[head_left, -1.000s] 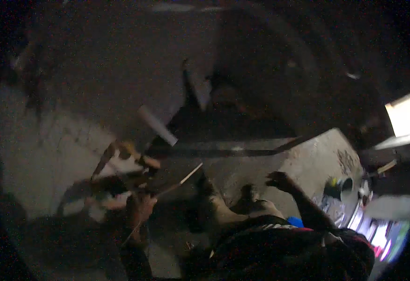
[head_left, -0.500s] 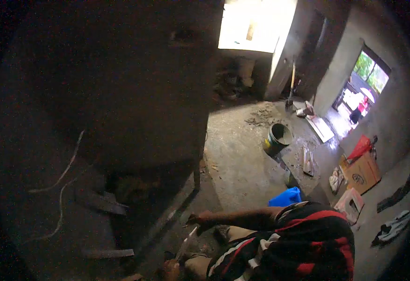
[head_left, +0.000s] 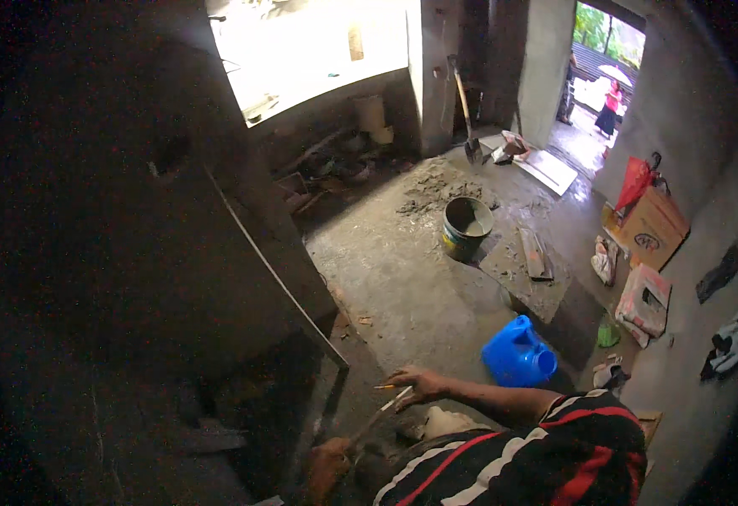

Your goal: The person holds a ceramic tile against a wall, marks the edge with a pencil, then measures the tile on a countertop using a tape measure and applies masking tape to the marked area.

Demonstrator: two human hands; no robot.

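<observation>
My right hand (head_left: 419, 385) is closed, with a thin orange stick like a pencil (head_left: 385, 387) poking from its fingers. The same hand grips the upper end of a narrow pale strip (head_left: 390, 406), which slants down toward my left hand (head_left: 328, 469). That left hand is in shadow and looks closed around the strip's lower end; its fingers are hard to make out. My black, red and white striped sleeve (head_left: 592, 422) fills the lower right. Just beyond my right forearm lies a blue jerrycan (head_left: 512, 358).
A bucket (head_left: 461, 236) stands on the grey floor, near wet mortar (head_left: 436, 190) and a shovel (head_left: 466, 118). A cardboard box (head_left: 651, 228) and a torn bag (head_left: 643, 299) sit by the right wall. Someone with an umbrella (head_left: 609, 110) is outside the doorway. A dark wall edge (head_left: 276, 270) rises at left.
The view has turned and shifted, so the room sits further left and the jerrycan shows whole. My right hand appears further right and higher, still on the pale strip; the pencil-like stick now shows.
</observation>
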